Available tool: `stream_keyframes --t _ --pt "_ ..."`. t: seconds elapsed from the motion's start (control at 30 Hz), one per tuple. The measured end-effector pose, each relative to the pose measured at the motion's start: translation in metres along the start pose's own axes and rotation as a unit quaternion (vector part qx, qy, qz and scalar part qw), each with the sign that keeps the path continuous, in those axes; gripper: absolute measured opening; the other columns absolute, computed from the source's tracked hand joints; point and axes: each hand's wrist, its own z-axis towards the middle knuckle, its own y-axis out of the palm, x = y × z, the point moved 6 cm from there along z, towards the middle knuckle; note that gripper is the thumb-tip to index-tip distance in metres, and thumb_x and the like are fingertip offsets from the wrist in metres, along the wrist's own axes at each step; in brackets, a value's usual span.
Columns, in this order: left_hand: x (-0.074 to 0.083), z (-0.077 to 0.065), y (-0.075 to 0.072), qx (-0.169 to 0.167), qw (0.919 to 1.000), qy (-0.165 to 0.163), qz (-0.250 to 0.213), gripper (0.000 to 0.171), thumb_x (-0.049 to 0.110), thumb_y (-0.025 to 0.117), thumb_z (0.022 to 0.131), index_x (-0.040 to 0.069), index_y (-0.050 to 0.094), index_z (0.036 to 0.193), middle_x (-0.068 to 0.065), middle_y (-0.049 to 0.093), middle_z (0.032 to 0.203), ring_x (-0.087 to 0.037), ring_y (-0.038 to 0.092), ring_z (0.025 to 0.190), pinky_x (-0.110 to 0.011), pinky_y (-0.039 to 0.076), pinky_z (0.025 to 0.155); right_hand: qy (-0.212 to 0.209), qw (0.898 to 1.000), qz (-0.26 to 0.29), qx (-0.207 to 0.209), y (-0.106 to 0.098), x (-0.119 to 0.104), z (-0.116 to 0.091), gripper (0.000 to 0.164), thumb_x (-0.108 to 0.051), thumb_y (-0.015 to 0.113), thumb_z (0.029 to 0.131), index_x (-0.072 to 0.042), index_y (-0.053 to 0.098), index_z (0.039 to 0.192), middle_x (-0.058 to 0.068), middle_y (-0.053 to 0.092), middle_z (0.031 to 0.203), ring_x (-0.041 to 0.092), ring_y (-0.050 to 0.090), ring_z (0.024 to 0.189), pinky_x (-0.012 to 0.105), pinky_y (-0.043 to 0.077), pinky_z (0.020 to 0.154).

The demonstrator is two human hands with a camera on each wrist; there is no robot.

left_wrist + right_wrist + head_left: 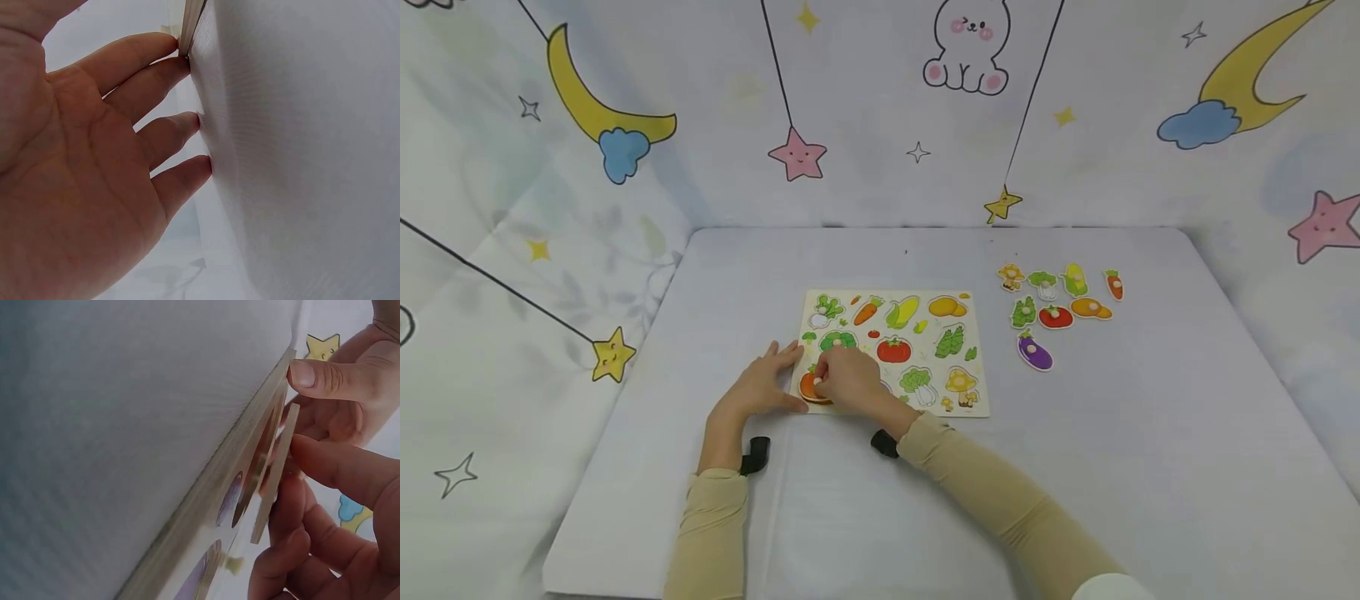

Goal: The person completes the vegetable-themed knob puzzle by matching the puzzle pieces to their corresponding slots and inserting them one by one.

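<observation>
Nearest to me are the tan sleeves (1000, 510). I see the left hand (758, 385) spread, fingers fairly straight, its fingertips and thumb touching the puzzle board (922, 354) at the left edge. The right hand (852, 379) pinches the pumpkin piece (808, 387) over the lower-left corner; from its wrist I see a gap beneath. The turnip piece (826, 311) and broccoli piece (837, 341) sit in the board. The right hand hides part of the lower row from me. Farther right, on the white table (1150, 400), lie the eggplant (1035, 352), tomato (1056, 317), green vegetable (1023, 313), potato (1088, 309), carrot (1115, 287), cabbage (1045, 286), corn (1075, 282) and mushroom (1011, 277). Beyond, a printed bear (967, 62) is cut off at the top.
</observation>
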Motion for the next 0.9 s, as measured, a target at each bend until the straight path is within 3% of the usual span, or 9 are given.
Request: stream_keyframes --t 0.6,0.9 --pt "0.006 0.003 0.0 -0.004 0.9998 0.008 0.016 0.104 0.021 0.088 0.068 0.01 0.031 0.153 -0.009 0.021 0.163 -0.047 0.004 0.149 -0.069 0.01 0.117 0.005 1.0 -0.001 -0.024 0.006 0.005 0.003 0.018 -0.022 0.073 0.085 -0.019 0.063 0.07 -0.006 0.058 0.066 0.013 0.054 0.063 0.023 0.039 0.049" --pt "0.002 0.001 0.001 -0.007 0.9999 0.001 0.01 0.103 0.023 0.087 0.07 0.01 0.029 0.154 -0.009 0.019 0.163 -0.05 0.003 0.148 -0.069 0.01 0.116 -0.007 0.999 0.0 -0.037 0.011 0.004 0.006 0.016 -0.024 0.074 0.085 -0.019 0.064 0.073 -0.007 0.06 0.07 0.012 0.055 0.065 0.022 0.041 0.05"
